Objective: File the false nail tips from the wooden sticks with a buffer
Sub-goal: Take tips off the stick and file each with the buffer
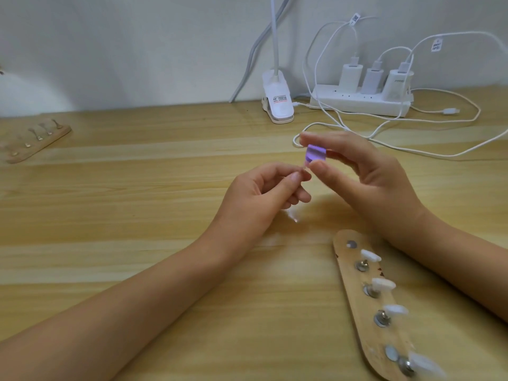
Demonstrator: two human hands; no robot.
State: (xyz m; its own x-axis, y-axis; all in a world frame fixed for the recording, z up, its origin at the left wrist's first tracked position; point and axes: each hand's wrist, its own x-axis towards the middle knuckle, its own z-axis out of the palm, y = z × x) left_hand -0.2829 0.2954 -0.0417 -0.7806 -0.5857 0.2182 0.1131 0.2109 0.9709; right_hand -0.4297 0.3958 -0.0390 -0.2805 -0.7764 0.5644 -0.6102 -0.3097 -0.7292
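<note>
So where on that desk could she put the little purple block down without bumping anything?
The widest bare patch of the light wooden desk lies left of the left hand, below the far wooden nail holder. It is crowded at the white power strip with its cables, and beside the near wooden stick with white nail tips.

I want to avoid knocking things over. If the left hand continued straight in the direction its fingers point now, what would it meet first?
The left hand points up and right, so it would first meet the purple buffer pinched in the right hand, almost touching already. Beyond lie the white cables, though depth is unclear.
</note>
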